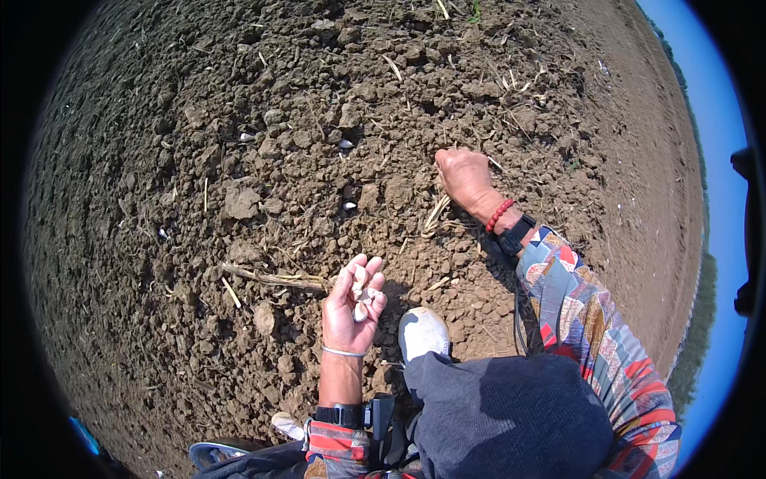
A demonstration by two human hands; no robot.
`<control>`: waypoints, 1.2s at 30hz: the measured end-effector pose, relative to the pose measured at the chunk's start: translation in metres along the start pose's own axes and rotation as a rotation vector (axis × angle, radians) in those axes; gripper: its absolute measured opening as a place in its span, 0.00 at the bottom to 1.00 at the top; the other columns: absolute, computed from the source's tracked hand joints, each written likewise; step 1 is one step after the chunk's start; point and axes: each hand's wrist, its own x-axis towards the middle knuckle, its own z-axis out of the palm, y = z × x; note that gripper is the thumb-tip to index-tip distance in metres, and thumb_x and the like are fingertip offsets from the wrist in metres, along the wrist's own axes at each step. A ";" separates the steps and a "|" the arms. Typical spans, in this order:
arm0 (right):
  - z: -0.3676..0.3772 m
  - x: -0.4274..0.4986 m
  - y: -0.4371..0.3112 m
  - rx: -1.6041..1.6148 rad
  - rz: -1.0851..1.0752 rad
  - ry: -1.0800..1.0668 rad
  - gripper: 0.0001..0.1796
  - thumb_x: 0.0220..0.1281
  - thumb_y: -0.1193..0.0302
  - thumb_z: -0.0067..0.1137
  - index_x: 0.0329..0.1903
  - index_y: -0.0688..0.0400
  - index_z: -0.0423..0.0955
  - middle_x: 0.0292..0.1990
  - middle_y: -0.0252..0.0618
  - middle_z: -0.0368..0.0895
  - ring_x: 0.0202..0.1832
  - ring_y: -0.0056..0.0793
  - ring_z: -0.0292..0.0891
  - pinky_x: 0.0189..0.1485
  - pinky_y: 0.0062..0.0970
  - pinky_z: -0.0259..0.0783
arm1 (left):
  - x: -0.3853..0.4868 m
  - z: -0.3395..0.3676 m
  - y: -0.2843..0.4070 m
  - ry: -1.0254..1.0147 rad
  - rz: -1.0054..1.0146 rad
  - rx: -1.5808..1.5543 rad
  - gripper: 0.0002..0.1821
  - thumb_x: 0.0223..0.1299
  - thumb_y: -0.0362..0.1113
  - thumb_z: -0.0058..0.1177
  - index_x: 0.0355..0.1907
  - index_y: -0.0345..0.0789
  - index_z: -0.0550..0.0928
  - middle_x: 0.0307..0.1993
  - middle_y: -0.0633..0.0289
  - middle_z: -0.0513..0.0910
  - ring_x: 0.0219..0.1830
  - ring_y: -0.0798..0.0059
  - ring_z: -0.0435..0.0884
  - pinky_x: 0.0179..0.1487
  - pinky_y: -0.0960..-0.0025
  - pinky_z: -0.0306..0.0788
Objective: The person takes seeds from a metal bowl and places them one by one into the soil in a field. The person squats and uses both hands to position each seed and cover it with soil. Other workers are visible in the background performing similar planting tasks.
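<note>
My left hand (pixel 354 308) is palm up and cups several pale garlic cloves (pixel 360 311) in its curled fingers. My right hand (pixel 464 173) reaches down to the soil at the right, back of the hand up; its fingertips are hidden, so what it holds does not show. Dry straw (pixel 437 214) lies just below that hand. In the soil to the left sit single white cloves, one at the upper middle (pixel 346 144), one lower (pixel 349 205), and others farther left (pixel 246 138) (pixel 163 233).
Cloddy brown soil (pixel 287 203) surrounds both hands. A dry stalk (pixel 275 278) lies beside my left hand. My white shoe (pixel 424 334) is planted between my arms, near my dark-clad knee (pixel 514 413). Smoother ground (pixel 652 179) runs along the right side.
</note>
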 end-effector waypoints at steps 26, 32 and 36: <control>-0.073 -0.053 -0.101 0.748 -0.643 -0.034 0.09 0.59 0.66 0.64 0.35 0.55 0.74 0.32 0.35 0.77 0.40 0.35 0.78 0.45 0.36 0.72 | -0.006 0.016 -0.014 0.072 -0.003 0.216 0.18 0.77 0.46 0.45 0.49 0.34 0.80 0.39 0.60 0.85 0.39 0.70 0.86 0.41 0.63 0.87; -0.061 -0.037 -0.072 0.840 -0.334 -0.044 0.10 0.62 0.66 0.62 0.40 0.55 0.72 0.33 0.38 0.80 0.37 0.41 0.80 0.40 0.39 0.76 | -0.003 0.020 -0.013 -0.039 -0.031 0.346 0.25 0.78 0.45 0.42 0.68 0.30 0.71 0.55 0.51 0.83 0.51 0.67 0.86 0.44 0.67 0.85; -0.041 0.022 -0.005 0.597 0.016 0.102 0.12 0.69 0.60 0.58 0.45 0.54 0.77 0.39 0.41 0.82 0.42 0.42 0.81 0.45 0.40 0.77 | -0.002 0.020 -0.009 -0.030 -0.024 0.369 0.27 0.79 0.43 0.39 0.71 0.29 0.67 0.61 0.47 0.80 0.53 0.66 0.86 0.46 0.68 0.85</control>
